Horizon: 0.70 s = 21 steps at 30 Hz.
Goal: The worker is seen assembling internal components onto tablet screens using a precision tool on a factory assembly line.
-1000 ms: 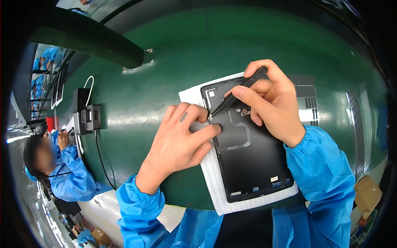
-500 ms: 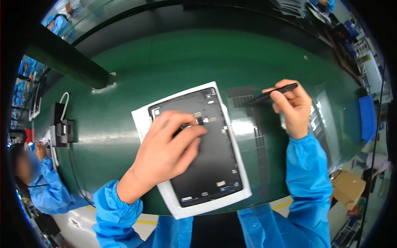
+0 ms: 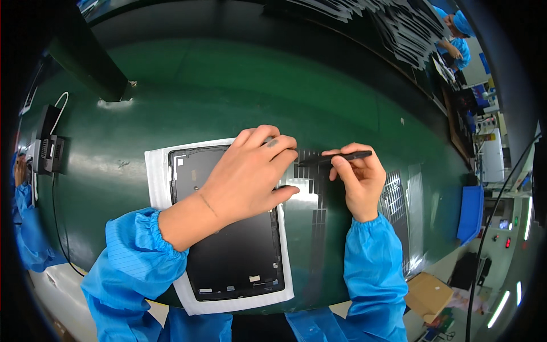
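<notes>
A dark tablet back housing (image 3: pixel 233 256) with small parts along its edges lies on a white foam sheet (image 3: pixel 156 179). My left hand (image 3: pixel 250 174) reaches across its upper part, thumb apart from the bent fingers, with nothing visible between them. Its fingertips are at the left end of a dark strip of small gridded pieces (image 3: pixel 312 185) on the table beside the housing. In my right hand (image 3: pixel 362 185), a slim black pointed tool, seemingly tweezers (image 3: pixel 350 155), is pinched between thumb and fingers, its tip toward that strip. The hand and wrist hide the housing's upper right part.
More gridded sheets (image 3: pixel 396 199) and a clear film (image 3: pixel 415 199) lie on the green table (image 3: pixel 222 108) to the right. A blue bin (image 3: pixel 470 214) stands at the right edge, a cardboard box (image 3: pixel 428 295) below. A black device with a cable (image 3: pixel 48 149) and a dark post (image 3: pixel 94 62) are left.
My left hand has moved off the housing's middle, rightward to the gridded strip. The right hand has brought its tool closer to the left fingers. The whole view has shifted.
</notes>
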Each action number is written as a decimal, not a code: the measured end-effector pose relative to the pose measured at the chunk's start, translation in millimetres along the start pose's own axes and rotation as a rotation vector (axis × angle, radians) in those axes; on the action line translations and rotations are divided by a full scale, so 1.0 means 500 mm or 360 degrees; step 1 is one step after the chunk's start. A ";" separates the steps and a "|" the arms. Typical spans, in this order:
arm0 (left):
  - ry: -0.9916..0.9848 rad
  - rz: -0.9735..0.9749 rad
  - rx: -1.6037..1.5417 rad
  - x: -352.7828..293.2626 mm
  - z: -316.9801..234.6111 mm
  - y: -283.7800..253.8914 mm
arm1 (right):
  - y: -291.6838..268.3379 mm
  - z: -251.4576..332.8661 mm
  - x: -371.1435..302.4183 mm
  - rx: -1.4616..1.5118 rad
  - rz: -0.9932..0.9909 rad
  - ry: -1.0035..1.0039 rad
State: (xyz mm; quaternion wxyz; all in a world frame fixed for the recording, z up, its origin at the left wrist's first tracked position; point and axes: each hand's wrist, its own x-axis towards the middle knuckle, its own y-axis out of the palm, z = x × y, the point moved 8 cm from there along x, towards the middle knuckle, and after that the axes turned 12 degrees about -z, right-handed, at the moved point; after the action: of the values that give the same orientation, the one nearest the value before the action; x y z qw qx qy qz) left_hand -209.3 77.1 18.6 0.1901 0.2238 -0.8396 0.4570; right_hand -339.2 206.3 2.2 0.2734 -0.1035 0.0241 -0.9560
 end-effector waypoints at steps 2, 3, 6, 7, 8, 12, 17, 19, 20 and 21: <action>0.0013 0.0002 0.0003 0.004 -0.005 0.001 | -0.008 -0.001 -0.001 -0.0015 0.0001 -0.0010; 0.0031 0.0030 -0.0021 0.003 -0.005 0.004 | -0.007 -0.001 -0.001 -0.0019 0.0027 -0.0017; 0.0042 0.0063 -0.0052 0.002 -0.002 0.010 | -0.006 0.000 0.003 -0.0036 0.0046 0.0011; 0.0039 0.0066 -0.0052 0.003 -0.001 0.011 | -0.005 -0.002 0.003 -0.0034 0.0044 0.0021; 0.0036 0.0065 -0.0061 0.003 -0.001 0.010 | -0.004 -0.003 0.003 -0.0033 0.0042 0.0031; 0.0024 0.0042 -0.0054 0.002 0.002 0.007 | -0.002 -0.005 0.004 0.0011 0.0058 0.0090; 0.0042 0.0039 -0.0038 0.001 0.000 0.009 | -0.003 -0.007 0.002 0.0001 0.0044 0.0104; 0.0059 0.0034 -0.0036 0.000 -0.002 0.007 | 0.000 -0.004 0.001 -0.0008 0.0064 0.0090; 0.0056 0.0033 -0.0034 0.000 -0.001 0.005 | 0.001 -0.002 0.001 -0.0017 0.0079 0.0075; 0.0062 0.0039 -0.0038 0.000 -0.001 0.005 | 0.000 -0.003 0.001 -0.0017 0.0080 0.0077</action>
State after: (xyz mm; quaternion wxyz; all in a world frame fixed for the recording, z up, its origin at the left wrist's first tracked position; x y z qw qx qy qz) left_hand -210.4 78.8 17.0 0.2034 0.2025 -0.8438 0.4535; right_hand -340.2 206.0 0.7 0.2962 -0.0813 0.0385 -0.9509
